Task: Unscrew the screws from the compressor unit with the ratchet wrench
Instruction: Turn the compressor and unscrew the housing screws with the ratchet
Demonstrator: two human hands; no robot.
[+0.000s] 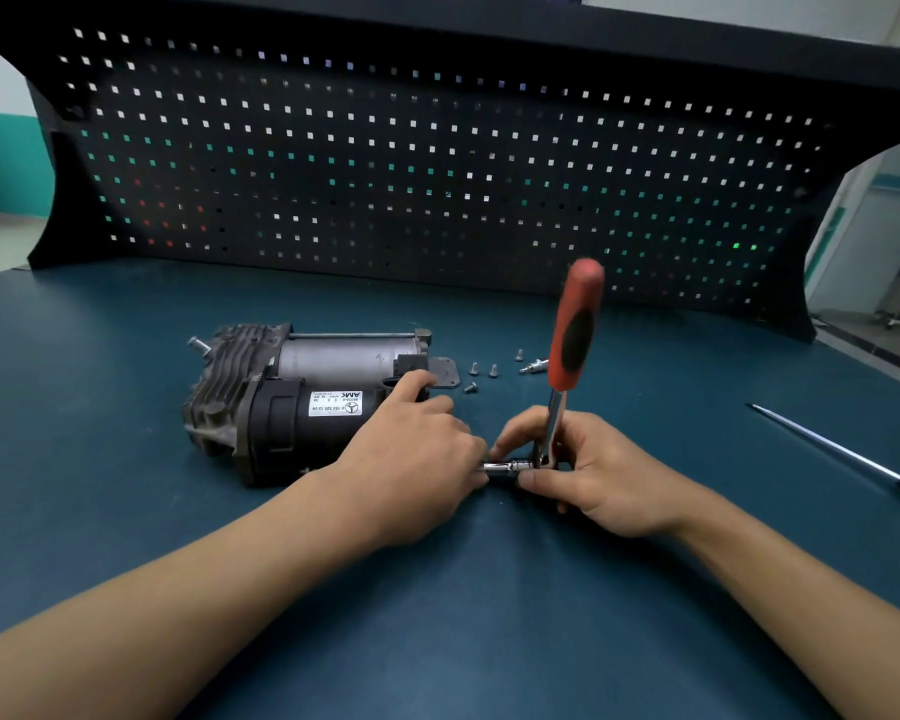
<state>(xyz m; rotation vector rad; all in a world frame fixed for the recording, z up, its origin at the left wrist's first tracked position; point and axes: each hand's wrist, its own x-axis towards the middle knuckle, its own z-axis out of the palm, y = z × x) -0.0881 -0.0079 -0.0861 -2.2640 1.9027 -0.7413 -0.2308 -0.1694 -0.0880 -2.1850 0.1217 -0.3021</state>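
Head view puts the compressor unit (302, 397) on its side on the bench (126, 511), long axis running left to right, its right end toward the hands. Left hand (411, 449) is the nearer; its fingers curl over that end and hold it down. Right hand (604, 480), just beside it, pinches the head of the ratchet wrench (575, 330). The red handle stands nearly upright, and the chrome socket extension points level and leftward at the unit's end. Their meeting point is hidden behind the left hand. The handle, I judge, must swing about that level axis. The unit is grimy grey, with cast fins at its left and a black, white-labelled can in front. Loose screws (474, 368) lie just beyond its right end.
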